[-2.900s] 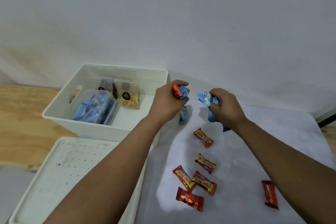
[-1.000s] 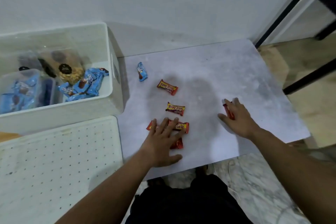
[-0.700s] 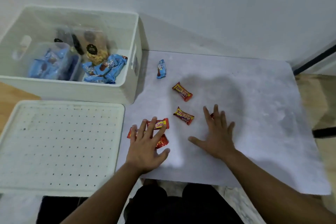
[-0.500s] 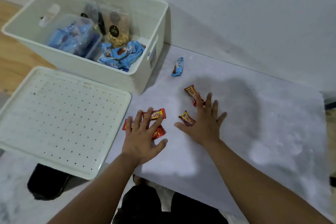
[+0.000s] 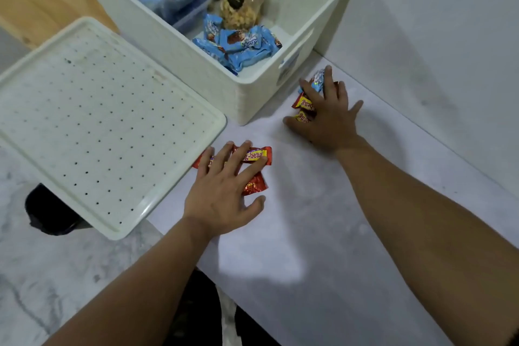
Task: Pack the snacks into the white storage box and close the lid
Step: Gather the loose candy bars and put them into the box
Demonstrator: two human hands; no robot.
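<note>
1. The left hand [image 5: 222, 191] lies flat with spread fingers on red wrappers [image 5: 255, 155]; one reads "beng".
2. The right hand [image 5: 327, 115] presses straight fingers on red-yellow bars [image 5: 302, 102] and a blue packet [image 5: 318, 81].
3. The perforated lid [image 5: 98, 121] lies beside the open white storage box [image 5: 252, 98], which holds blue packets [image 5: 241, 48].
4. The surface is pale marble sheet [image 5: 323, 247].
</note>
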